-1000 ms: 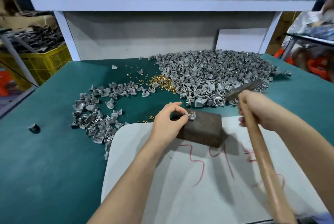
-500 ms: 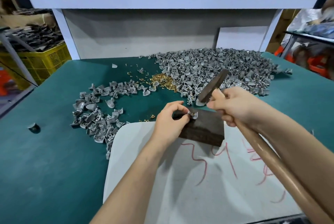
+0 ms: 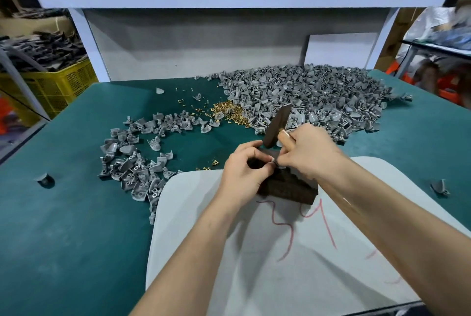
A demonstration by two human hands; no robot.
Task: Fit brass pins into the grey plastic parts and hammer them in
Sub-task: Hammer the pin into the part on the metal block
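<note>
The green-topped table [image 3: 63,239] is covered at the back by a heap of grey plastic parts [image 3: 318,96]. A smaller scatter [image 3: 135,162] is spread at the left, brass pins [image 3: 226,109] are piled between them, and a white sheet [image 3: 254,277] is laid at the near edge.

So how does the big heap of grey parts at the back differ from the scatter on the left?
The back heap is far larger than the left scatter. The back heap is piled deep; the left scatter lies thin, in a curved band with green table showing between parts. Both are the same kind of grey plastic parts on that table.
</note>
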